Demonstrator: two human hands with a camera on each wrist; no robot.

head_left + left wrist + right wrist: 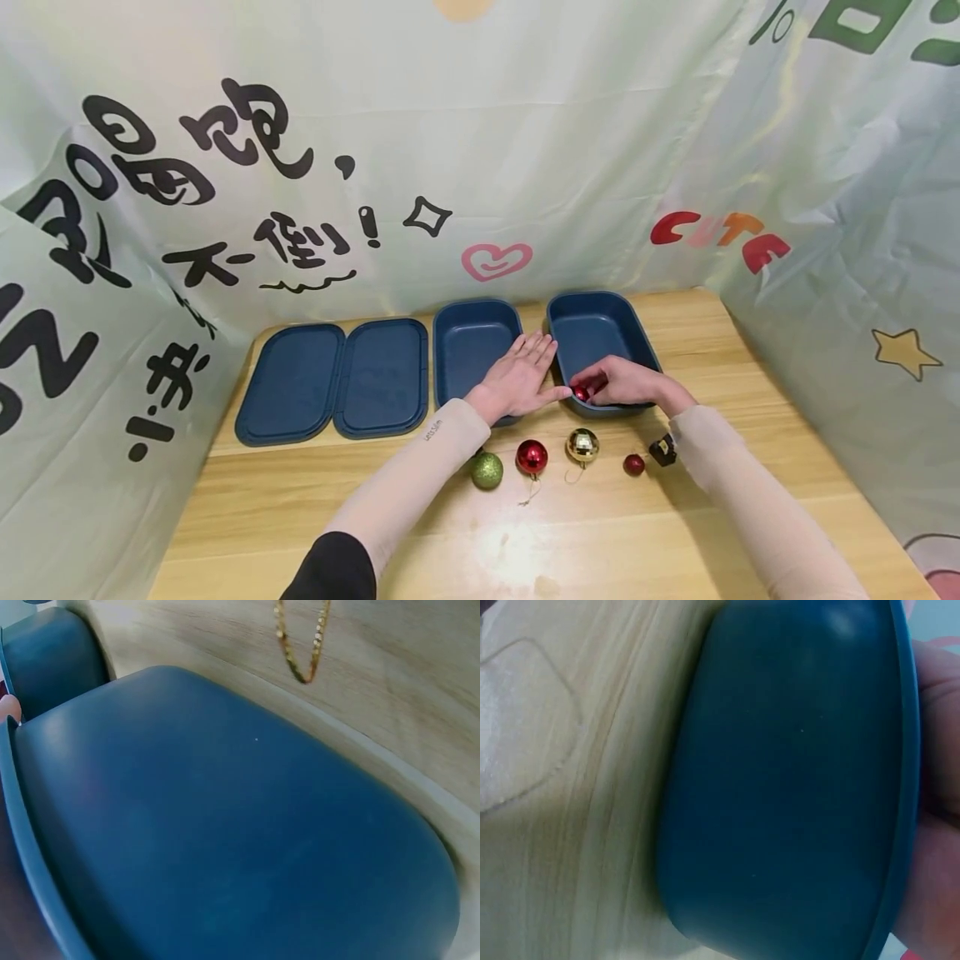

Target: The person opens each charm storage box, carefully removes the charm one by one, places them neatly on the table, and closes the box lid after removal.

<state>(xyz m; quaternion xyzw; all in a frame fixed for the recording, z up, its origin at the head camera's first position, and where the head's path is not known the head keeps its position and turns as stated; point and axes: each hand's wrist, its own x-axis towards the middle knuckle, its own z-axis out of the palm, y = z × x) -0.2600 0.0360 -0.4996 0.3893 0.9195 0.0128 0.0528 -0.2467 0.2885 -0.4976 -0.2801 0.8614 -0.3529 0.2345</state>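
Right hand (618,382) pinches shiny red ball (580,393) inside dark-blue, rectangular, plastic-looking box (597,332), 7 o'clock; left hand (519,381), fingers straight, 8 o'clock, probably steadying box.

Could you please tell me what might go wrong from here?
The right hand seems to hold the small red ball only in its fingers, so it might slip. The right sleeve appears close to the small black object and could knock it. The green ball looks loose on the table and might roll if the left sleeve brushes it.
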